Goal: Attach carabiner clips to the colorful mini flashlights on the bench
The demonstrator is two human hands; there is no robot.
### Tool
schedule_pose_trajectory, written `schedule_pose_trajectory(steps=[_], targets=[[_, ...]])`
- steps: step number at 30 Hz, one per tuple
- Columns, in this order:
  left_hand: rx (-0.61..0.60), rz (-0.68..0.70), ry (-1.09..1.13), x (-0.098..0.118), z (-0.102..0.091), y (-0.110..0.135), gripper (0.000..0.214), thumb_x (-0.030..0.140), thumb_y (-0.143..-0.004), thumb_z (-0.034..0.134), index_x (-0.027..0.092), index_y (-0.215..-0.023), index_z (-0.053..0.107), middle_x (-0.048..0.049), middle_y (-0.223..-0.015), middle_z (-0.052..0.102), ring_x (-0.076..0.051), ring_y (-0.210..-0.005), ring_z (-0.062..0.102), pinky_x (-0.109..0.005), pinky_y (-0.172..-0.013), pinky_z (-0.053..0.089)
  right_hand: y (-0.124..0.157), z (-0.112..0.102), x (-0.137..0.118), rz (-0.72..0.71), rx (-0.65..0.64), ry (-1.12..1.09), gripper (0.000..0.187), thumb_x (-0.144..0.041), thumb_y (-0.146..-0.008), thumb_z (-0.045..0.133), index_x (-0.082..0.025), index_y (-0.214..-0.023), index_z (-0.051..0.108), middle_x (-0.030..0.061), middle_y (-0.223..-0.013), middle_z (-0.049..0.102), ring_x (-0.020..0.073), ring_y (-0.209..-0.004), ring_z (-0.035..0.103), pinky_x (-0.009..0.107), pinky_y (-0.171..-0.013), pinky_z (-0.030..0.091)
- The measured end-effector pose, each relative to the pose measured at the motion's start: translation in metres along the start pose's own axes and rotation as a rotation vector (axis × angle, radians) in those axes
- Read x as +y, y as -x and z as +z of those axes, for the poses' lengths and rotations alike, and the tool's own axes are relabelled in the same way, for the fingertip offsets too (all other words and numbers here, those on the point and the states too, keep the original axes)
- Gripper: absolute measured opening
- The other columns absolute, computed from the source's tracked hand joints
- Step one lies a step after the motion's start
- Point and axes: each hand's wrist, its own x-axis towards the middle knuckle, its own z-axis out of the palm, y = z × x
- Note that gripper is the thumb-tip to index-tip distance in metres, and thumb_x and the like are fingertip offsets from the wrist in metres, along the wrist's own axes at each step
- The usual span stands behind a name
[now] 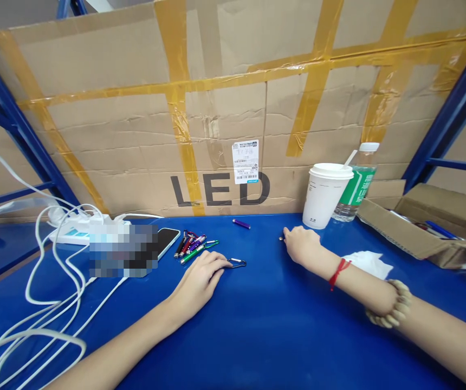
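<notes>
My left hand (201,276) lies on the blue table (257,325), fingers curled over a small item with a metal carabiner clip (237,263) sticking out at the fingertips. My right hand (301,245) rests further back, fingers closed round a small dark piece (281,238) near the white paper cup (325,195). A pile of small coloured keychain flashlights (192,245) lies just left of my left hand. One purple flashlight (241,223) lies alone near the cardboard wall.
A water bottle (358,184) stands behind the cup. An open cardboard box (424,222) sits at the right, with a white tissue (369,264) beside it. A phone (163,241), a power strip (74,230) and white cables (41,303) occupy the left. Taped cardboard (217,108) walls the back.
</notes>
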Motion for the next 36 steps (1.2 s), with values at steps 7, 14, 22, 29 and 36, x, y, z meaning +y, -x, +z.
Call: schedule_pose_trajectory(steps=[7,14,22,29,36], targets=[[-0.022,0.028,0.063,-0.003,0.000,-0.001,0.029,0.019,-0.089,0.035,0.022,-0.098,0.063,-0.0054,-0.101,0.061,-0.016,-0.094,0.055,-0.033,-0.087,0.046,0.011,-0.018,-0.013,-0.047,0.019,0.036,0.031,0.004,-0.079,0.039,-0.008,-0.091,0.065,0.0185,-0.093,0.066,0.0249,-0.087,0.065,0.030,-0.064,0.047],[-0.033,0.046,0.107,-0.002,0.000,0.000,0.027,0.021,-0.088,0.039,0.022,-0.095,0.066,-0.0051,-0.099,0.063,-0.016,-0.092,0.055,-0.031,-0.084,0.047,0.011,-0.014,-0.015,-0.155,0.065,-0.001,0.030,0.001,-0.081,0.038,-0.011,-0.091,0.063,0.0145,-0.095,0.064,0.0225,-0.086,0.062,0.027,-0.064,0.043],[0.008,0.034,0.155,0.003,0.000,-0.002,0.023,0.018,-0.085,0.045,0.021,-0.083,0.067,-0.0031,-0.090,0.065,-0.014,-0.088,0.057,-0.028,-0.081,0.047,0.018,-0.006,-0.037,-0.551,0.199,-0.508,0.029,-0.031,-0.091,0.039,-0.023,-0.102,0.065,0.0049,-0.101,0.065,0.0180,-0.094,0.059,0.032,-0.084,0.040],[0.045,0.023,0.192,0.005,0.001,-0.002,0.022,0.018,-0.084,0.044,0.020,-0.080,0.066,-0.0039,-0.085,0.064,-0.014,-0.085,0.057,-0.028,-0.079,0.047,0.027,0.003,-0.053,-0.658,0.147,-0.756,0.020,-0.036,-0.080,0.058,-0.026,-0.094,0.069,0.0022,-0.102,0.065,0.0168,-0.095,0.058,0.031,-0.085,0.041],[0.156,-0.010,0.210,0.006,-0.001,-0.001,0.024,0.015,-0.084,0.042,0.019,-0.070,0.061,-0.0036,-0.086,0.062,-0.014,-0.084,0.057,-0.027,-0.079,0.046,0.030,0.006,-0.055,-0.675,0.119,-0.907,0.022,-0.039,-0.078,0.060,-0.025,-0.090,0.070,0.0021,-0.092,0.067,0.0158,-0.089,0.059,0.029,-0.082,0.043]])
